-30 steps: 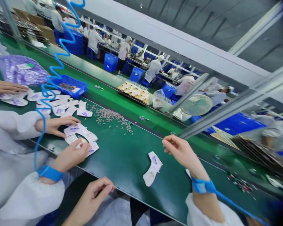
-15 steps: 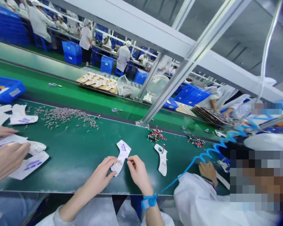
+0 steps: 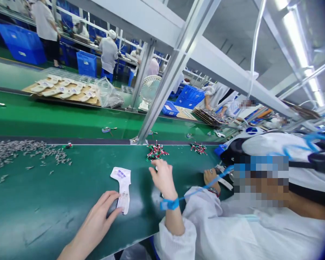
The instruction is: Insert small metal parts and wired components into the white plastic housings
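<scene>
My left hand (image 3: 100, 211) grips the lower end of a white, curved plastic housing (image 3: 124, 189) between thumb and fingers. The housing lies on the green table, its wide end pointing away from me and bearing purple marks. My right hand (image 3: 164, 177), with a blue strap around the wrist, is raised over the table just short of a small pile of red, white and green parts (image 3: 157, 150). Its fingers are apart, and I see nothing between them. A second white housing, seen earlier on the right, is mostly hidden behind this hand.
Many small grey parts (image 3: 24, 151) are heaped at the left. Another red and green pile (image 3: 198, 147) lies farther right. A co-worker's hand (image 3: 211, 178) rests close by on the right. Behind the table run a green belt (image 3: 70, 122) and a metal post (image 3: 162, 97).
My right hand has left the housing and moved away toward the red and green pile. My left hand stays on the housing, now more upright in view. The view has swung right.
</scene>
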A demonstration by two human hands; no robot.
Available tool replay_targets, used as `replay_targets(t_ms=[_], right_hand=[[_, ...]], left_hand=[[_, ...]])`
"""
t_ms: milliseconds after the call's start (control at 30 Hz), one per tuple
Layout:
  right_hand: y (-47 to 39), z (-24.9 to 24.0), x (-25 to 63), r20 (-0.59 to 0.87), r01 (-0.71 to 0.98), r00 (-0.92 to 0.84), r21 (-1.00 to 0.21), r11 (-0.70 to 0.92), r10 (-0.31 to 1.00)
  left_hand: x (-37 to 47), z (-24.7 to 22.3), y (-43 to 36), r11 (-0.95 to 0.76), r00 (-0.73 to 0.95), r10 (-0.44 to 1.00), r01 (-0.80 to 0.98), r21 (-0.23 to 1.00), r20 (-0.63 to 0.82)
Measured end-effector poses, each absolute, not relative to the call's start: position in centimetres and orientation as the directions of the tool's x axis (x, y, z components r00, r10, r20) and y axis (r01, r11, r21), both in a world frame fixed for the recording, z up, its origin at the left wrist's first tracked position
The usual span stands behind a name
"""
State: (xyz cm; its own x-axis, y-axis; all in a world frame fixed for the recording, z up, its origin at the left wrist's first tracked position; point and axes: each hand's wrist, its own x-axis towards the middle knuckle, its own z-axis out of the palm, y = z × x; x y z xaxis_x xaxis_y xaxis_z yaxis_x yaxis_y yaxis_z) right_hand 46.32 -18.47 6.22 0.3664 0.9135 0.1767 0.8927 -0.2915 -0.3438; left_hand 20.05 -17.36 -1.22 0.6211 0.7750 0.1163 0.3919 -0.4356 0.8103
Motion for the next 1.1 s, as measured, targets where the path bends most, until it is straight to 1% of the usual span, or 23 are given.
replay_targets(t_ms=[33,67,100,167,233,300,433,533,700,733,800,867,900,967,1033,1100], right_hand=[[-17.6,6.9,48.1,0.166,0.900,0.401,-0.254,-0.354,0.901],[-16.5,7.6,49.8,0.123,0.891,0.435,-0.198,-0.408,0.892],[-15.3,8.2,51.4,0.043,0.875,0.464,-0.175,-0.451,0.885],[-12.8,9.0,54.4,-0.180,0.852,0.457,-0.194,-0.487,0.871],[-10.5,9.3,56.7,-0.296,0.851,0.409,-0.217,-0.478,0.863],[-8.7,9.3,58.1,-0.363,0.866,0.337,-0.243,-0.437,0.869],[-7.2,8.8,58.0,-0.430,0.901,0.167,-0.300,-0.315,0.887],[-7.1,7.9,55.9,-0.410,0.921,0.071,-0.322,-0.217,0.909],[-6.3,6.6,50.2,-0.303,0.928,-0.081,-0.371,-0.039,0.950],[-6.0,6.8,49.2,-0.259,0.919,-0.127,-0.393,0.015,0.958],[-5.5,7.7,47.7,-0.124,0.893,-0.202,-0.430,0.130,0.972],[-6.0,9.0,47.1,0.009,0.884,-0.188,-0.433,0.173,0.982],[-6.6,9.5,47.0,0.045,0.892,-0.143,-0.427,0.148,0.989],[-8.9,9.9,47.2,0.056,0.910,-0.022,-0.413,0.043,0.998],[-11.9,9.0,47.1,0.005,0.911,0.099,-0.403,-0.088,0.995],[-14.6,7.1,46.5,-0.066,0.890,0.188,-0.411,-0.198,0.980]], left_hand=[[20.3,-0.6,-16.9,-0.436,0.629,0.770,0.397,0.808,0.107],[20.5,0.0,-16.1,-0.441,0.626,0.772,0.402,0.803,0.110],[20.9,0.7,-15.1,-0.456,0.618,0.775,0.404,0.793,0.131],[21.9,2.0,-12.7,-0.514,0.608,0.769,0.405,0.756,0.197],[23.2,2.7,-10.0,-0.563,0.619,0.752,0.423,0.710,0.228],[24.4,2.8,-7.9,-0.564,0.651,0.739,0.452,0.691,0.177],[25.2,2.0,-6.8,-0.537,0.757,0.653,0.443,0.718,0.022],[24.7,1.5,-7.7,-0.526,0.771,0.636,0.411,0.744,0.024],[23.7,1.1,-8.8,-0.506,0.750,0.656,0.356,0.785,0.083],[23.6,1.0,-8.8,-0.504,0.744,0.661,0.349,0.790,0.094],[23.5,0.8,-8.7,-0.503,0.737,0.666,0.328,0.799,0.116],[23.4,0.7,-8.4,-0.506,0.739,0.660,0.306,0.806,0.134],[23.5,0.7,-8.3,-0.508,0.743,0.655,0.299,0.808,0.137],[23.7,0.5,-7.9,-0.509,0.751,0.647,0.294,0.809,0.134],[24.2,0.3,-7.5,-0.503,0.754,0.645,0.295,0.812,0.126],[24.9,-0.1,-6.9,-0.495,0.751,0.650,0.298,0.816,0.120]])
